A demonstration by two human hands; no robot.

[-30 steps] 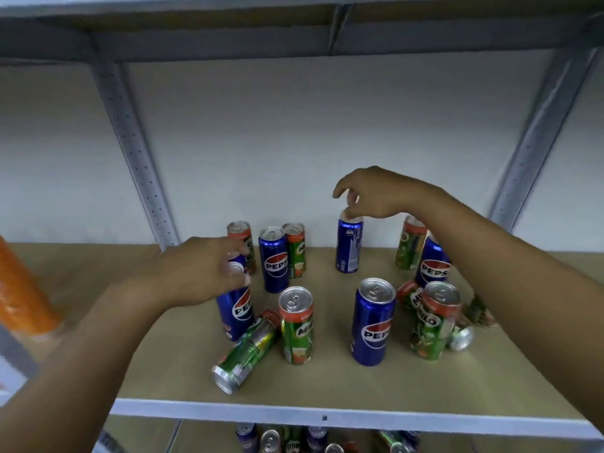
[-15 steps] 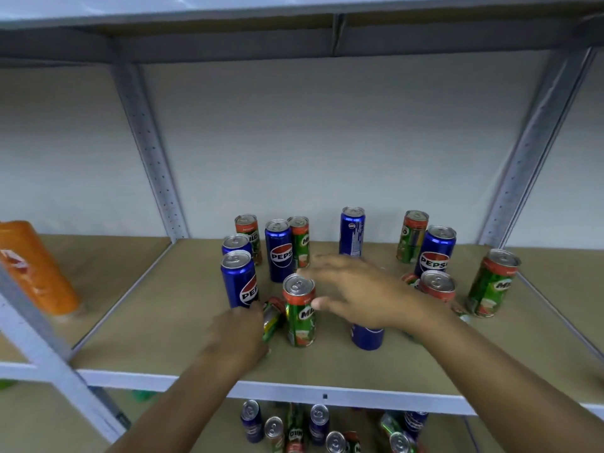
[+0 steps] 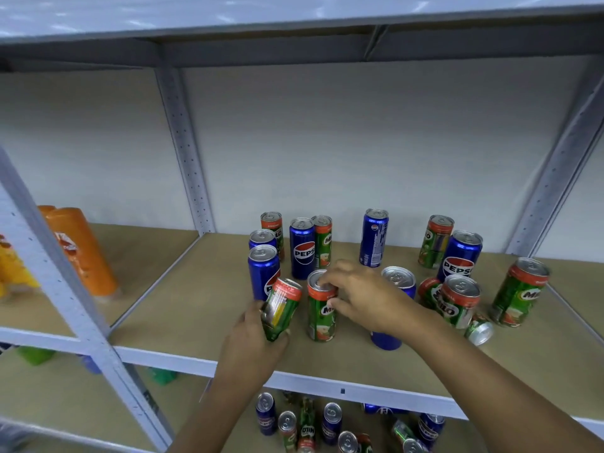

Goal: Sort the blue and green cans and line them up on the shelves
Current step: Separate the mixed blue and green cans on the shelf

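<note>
Several blue Pepsi cans and green Milo cans stand mixed on the middle shelf. My left hand grips a tilted green can lifted off the board near the front. My right hand pinches the top of an upright green can just right of it. Behind my right hand stands a blue can, partly hidden. A blue can stands behind the tilted green one. More green cans cluster at the right, and one can lies on its side there.
Orange bottles stand in the left bay behind a grey upright. A lower shelf holds more blue and green cans. Bare board lies left of the cans. The shelf above hangs overhead.
My left hand has picked up the green can that lay on its side and tilted it upward. My right hand moved from the far blue can down onto the upright green can's top.
</note>
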